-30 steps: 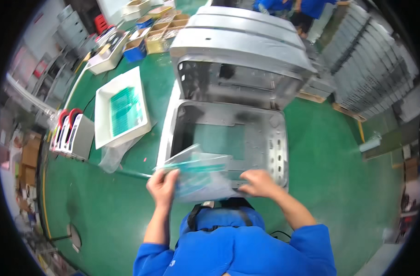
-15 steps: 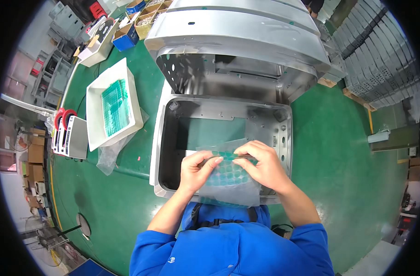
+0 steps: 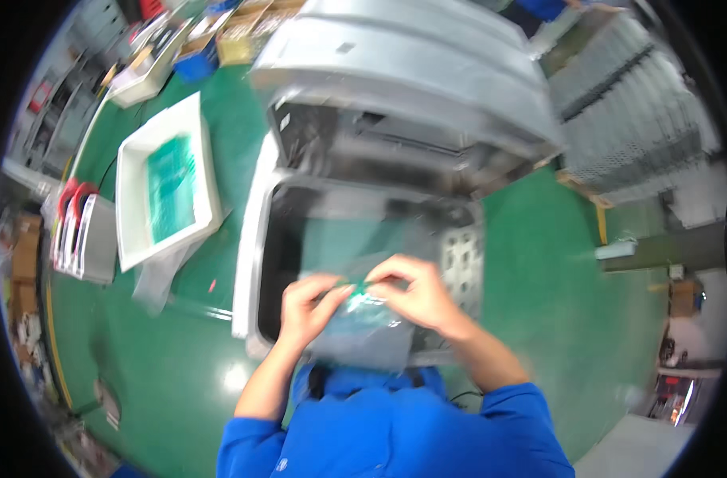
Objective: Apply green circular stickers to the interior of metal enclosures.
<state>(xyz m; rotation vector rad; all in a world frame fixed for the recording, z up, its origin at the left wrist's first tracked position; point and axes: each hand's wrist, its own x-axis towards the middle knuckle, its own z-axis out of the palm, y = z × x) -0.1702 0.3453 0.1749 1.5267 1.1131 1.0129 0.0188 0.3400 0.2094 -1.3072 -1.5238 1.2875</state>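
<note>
partway along: taken up in the fingers, not let go

the left hand (image 3: 306, 309) pinched a thin, glossy, clear plastic sheet with green patches (image 3: 363, 338) at its upper edge, thumb against forefinger. the right hand (image 3: 407, 291) pinched the same edge, just beside it at 3 o'clock; blur hid whether the two sets of fingertips touched. the sheet hung toward 6 o'clock, over the near end of an open, grey metal, rectangular shell with rounded corners (image 3: 461, 251); whether it touched the rim could not be told. at 12 o'clock stood a larger, ridged, grey metal housing (image 3: 411, 64).

the sheet being in both grips, that much looked done. what seemed left was the handling itself: no piece could be seen free of the sheet, though blur could have hidden one, and it was not laid down. at 10 o'clock, a white, rectangular plastic bin (image 3: 207, 187) held more green sheet material (image 3: 171, 187), apart from the hands, with a crumpled, clear plastic bag (image 3: 156, 279) beside its near end
</note>
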